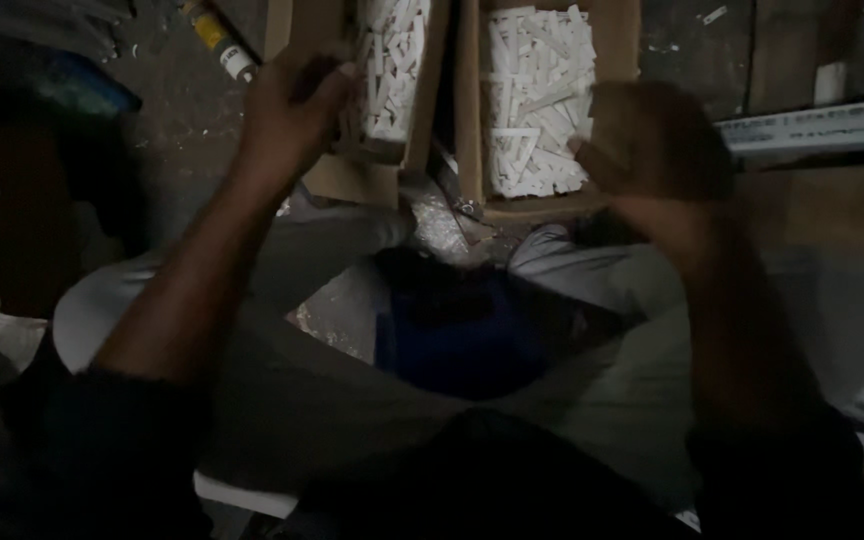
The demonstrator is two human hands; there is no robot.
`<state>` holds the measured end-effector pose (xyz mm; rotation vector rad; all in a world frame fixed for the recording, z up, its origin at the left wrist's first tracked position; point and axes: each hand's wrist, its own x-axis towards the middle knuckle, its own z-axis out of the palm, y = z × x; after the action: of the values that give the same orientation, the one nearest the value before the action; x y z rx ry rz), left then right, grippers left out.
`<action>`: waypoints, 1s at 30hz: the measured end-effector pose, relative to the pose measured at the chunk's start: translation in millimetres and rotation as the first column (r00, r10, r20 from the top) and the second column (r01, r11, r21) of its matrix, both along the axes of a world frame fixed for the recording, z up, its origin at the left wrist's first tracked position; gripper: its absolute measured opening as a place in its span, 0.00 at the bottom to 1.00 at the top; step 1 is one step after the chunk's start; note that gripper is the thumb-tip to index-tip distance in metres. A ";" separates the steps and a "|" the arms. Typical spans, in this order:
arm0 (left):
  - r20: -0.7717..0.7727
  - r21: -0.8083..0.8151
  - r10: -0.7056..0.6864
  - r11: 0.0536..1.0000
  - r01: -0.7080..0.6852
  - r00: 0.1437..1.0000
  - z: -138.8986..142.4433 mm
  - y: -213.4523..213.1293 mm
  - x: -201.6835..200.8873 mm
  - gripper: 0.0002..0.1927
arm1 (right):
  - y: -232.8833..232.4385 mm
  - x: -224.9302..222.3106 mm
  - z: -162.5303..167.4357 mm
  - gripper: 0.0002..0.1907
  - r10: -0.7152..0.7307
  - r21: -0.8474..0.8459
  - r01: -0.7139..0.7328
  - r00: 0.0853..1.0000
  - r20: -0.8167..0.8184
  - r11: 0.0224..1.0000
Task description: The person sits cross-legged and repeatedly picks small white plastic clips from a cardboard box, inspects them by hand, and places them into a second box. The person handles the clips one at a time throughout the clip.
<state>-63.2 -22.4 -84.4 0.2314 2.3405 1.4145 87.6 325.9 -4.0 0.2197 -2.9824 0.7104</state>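
Risk first: the left hand (292,110) rests at the near edge of the left box (377,90), fingers curled over the cardboard rim, and in my judgement a pull or lean there could tip the box and spill its white pieces (392,60) onto the dark floor (172,110), where they would be hard to find in this poor light. The right hand (652,140) is blurred; it appears closed into a loose fist just beside the right box (617,45), at its near right corner, but whether it holds a piece I cannot tell. A careless move from there could knock the box or scatter the contents, since the pieces lie heaped and loose. Condition of the goods: both boxes are open brown cardboard, set side by side on the floor ahead of the person's knees (282,260), each filled with small white strips lying at all angles, some crossing one another; those in the right box (537,100) show most clearly. They look light, stiff and thin, and I judge them liable to snap if pressed. A tube with a yellow band (220,40) lies on the floor left of the boxes, well apart from both hands. A long pale strip (812,125) lies at right, beyond the right hand
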 end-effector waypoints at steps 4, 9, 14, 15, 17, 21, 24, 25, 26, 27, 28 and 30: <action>-0.357 -0.421 -0.410 0.873 0.247 0.839 -46.6 25.9 -47.4 0.14 | -25.6 11.9 -7.1 0.31 -0.092 -0.023 0.171 0.631 0.771 0.985; -0.034 -0.809 -0.627 0.475 0.347 0.778 -87.1 54.0 -71.3 0.12 | -48.0 21.8 -10.4 0.34 0.417 -0.057 -0.433 0.811 0.412 0.900; 0.075 -0.897 -0.682 0.273 0.348 0.728 -98.5 77.9 -85.9 0.11 | -44.2 39.0 -13.9 0.35 0.461 -0.187 -0.427 0.743 0.486 0.885; 0.080 -0.906 -0.698 0.247 0.344 0.712 -100.0 79.7 -90.4 0.10 | -43.1 41.1 -16.0 0.34 0.496 -0.191 -0.458 0.789 0.362 0.868; 0.121 -0.908 -0.696 0.211 0.363 0.708 -103.2 85.6 -96.8 0.10 | -42.7 43.0 -21.5 0.35 0.518 -0.184 -0.485 0.805 0.288 0.855; 0.150 -0.910 -0.704 0.177 0.376 0.694 -110.2 92.5 -100.9 0.08 | -44.6 53.0 -24.0 0.34 0.511 -0.231 -0.456 0.771 0.380 0.859; 0.164 -0.910 -0.698 0.165 0.379 0.697 -112.5 92.7 -100.6 0.08 | -46.1 59.0 -25.0 0.35 0.521 -0.238 -0.464 0.787 0.330 0.853; 0.163 -0.909 -0.695 0.170 0.380 0.701 -112.3 91.9 -100.9 0.07 | -46.6 59.8 -24.9 0.36 0.521 -0.221 -0.473 0.795 0.309 0.853; 0.162 -0.910 -0.692 0.171 0.378 0.704 -111.7 91.0 -101.1 0.07 | -47.1 59.6 -24.6 0.36 0.525 -0.217 -0.478 0.772 0.360 0.851; 0.158 -0.909 -0.691 0.177 0.377 0.706 -111.0 90.1 -100.8 0.07 | -47.9 58.2 -24.5 0.37 0.521 -0.210 -0.478 0.748 0.411 0.853; 0.149 -0.906 -0.685 0.194 0.375 0.714 -110.1 88.6 -101.0 0.06 | -48.4 55.7 -23.6 0.37 0.514 -0.204 -0.478 0.722 0.462 0.854; 0.135 -0.900 -0.675 0.222 0.374 0.725 -107.7 84.9 -100.5 0.06 | -50.3 49.9 -19.3 0.37 0.502 -0.167 -0.479 0.758 0.417 0.862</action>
<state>-163.7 62.6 -192.1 0.8693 2.4714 -0.3477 137.5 275.6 -23.3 1.0050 -3.3582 1.0022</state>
